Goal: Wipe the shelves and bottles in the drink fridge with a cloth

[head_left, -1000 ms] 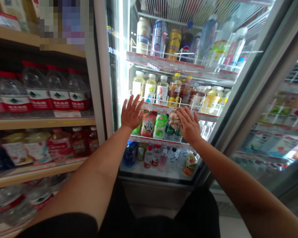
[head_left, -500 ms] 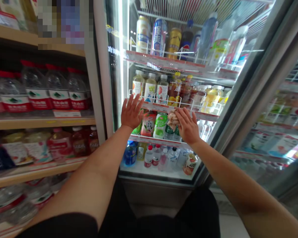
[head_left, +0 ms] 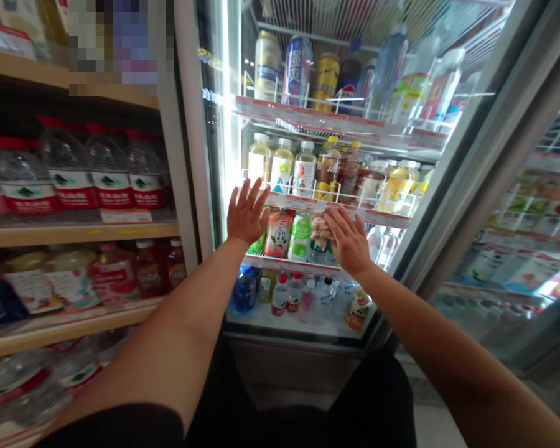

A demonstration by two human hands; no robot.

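My left hand [head_left: 247, 214] lies flat with fingers spread against the glass front of a lit drinks cooler [head_left: 224, 124], at the level of the middle shelf. My right hand [head_left: 351, 244] presses a crumpled pale cloth [head_left: 320, 227] against the same glass, a little to the right of the left hand. Behind the glass, bottles with green and red labels [head_left: 289, 235] stand between the two hands.
The cooler holds cans [head_left: 298, 62] on the top shelf and juice bottles [head_left: 282, 165] below. On the left, wooden shelves [head_left: 74, 233] carry large water bottles [head_left: 70, 168]. A grey door frame [head_left: 466, 162] slants on the right, with another glass cooler beyond it.
My right hand has slid the cloth slightly to the left across the glass. My left hand has stayed in place.
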